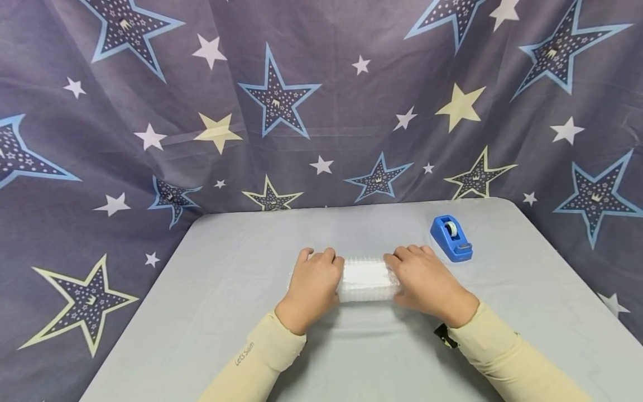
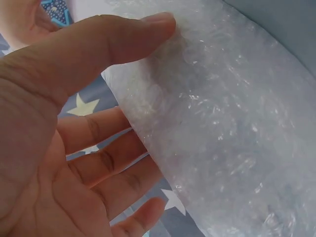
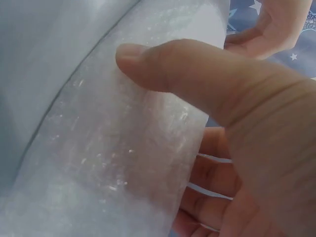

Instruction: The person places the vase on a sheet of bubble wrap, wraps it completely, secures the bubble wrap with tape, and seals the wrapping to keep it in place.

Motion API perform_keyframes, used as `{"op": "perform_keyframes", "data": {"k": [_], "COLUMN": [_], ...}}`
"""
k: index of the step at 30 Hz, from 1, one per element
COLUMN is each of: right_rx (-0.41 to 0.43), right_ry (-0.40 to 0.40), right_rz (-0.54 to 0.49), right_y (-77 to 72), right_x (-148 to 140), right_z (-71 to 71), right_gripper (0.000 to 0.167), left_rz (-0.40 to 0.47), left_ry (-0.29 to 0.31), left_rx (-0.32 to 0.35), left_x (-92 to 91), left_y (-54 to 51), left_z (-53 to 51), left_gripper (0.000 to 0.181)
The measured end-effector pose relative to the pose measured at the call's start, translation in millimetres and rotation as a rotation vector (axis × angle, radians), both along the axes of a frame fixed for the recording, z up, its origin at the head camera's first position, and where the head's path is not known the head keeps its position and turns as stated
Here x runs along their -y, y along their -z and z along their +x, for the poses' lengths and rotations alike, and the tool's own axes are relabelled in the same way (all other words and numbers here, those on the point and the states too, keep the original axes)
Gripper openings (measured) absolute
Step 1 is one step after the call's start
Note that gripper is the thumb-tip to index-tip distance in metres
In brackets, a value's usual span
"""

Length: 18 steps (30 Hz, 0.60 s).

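Note:
A white item wrapped in clear bubble wrap (image 1: pixel 365 280) lies across the middle of the table, between both hands. My left hand (image 1: pixel 313 285) grips its left end; in the left wrist view the thumb (image 2: pixel 143 37) presses the near face of the bubble wrap (image 2: pixel 222 128) while the fingers pass behind it. At the other end my right hand (image 1: pixel 427 279) holds on in the same way, its thumb (image 3: pixel 158 64) on the film (image 3: pixel 103 148) and its fingers behind. What lies inside the wrap cannot be made out.
A blue tape dispenser (image 1: pixel 452 239) with a roll of tape stands at the back right, beyond my right hand. The grey-covered table (image 1: pixel 241 245) ends at a star-patterned curtain (image 1: pixel 321 111) behind and at both sides.

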State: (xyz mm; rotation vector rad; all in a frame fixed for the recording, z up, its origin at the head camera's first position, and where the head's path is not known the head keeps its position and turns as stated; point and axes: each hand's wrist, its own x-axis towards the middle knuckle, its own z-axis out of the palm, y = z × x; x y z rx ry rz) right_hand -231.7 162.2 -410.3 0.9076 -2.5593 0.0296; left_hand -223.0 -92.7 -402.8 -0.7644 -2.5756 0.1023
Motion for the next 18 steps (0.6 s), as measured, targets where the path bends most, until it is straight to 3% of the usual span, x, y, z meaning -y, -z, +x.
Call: {"op": "perform_keyframes", "data": {"k": [8,18], "right_rx": [0.035,0.056], "right_ry": [-0.008,-0.018], "right_rz": [-0.003,-0.016], "right_y": [-3.5,-2.5], "right_x": [-1.1,-3.1], "right_z": [0.2,-0.7], "right_gripper": [0.074,0.076], "left_rz": [-0.002,0.008], "left_ry": [0.001,0.021], "left_rx": [-0.014,-0.065], "left_x": [1.2,2.1], "left_y": [-2.0,-1.2], "left_z": [0.7,0.8], "left_gripper": [0.028,0.025]}}
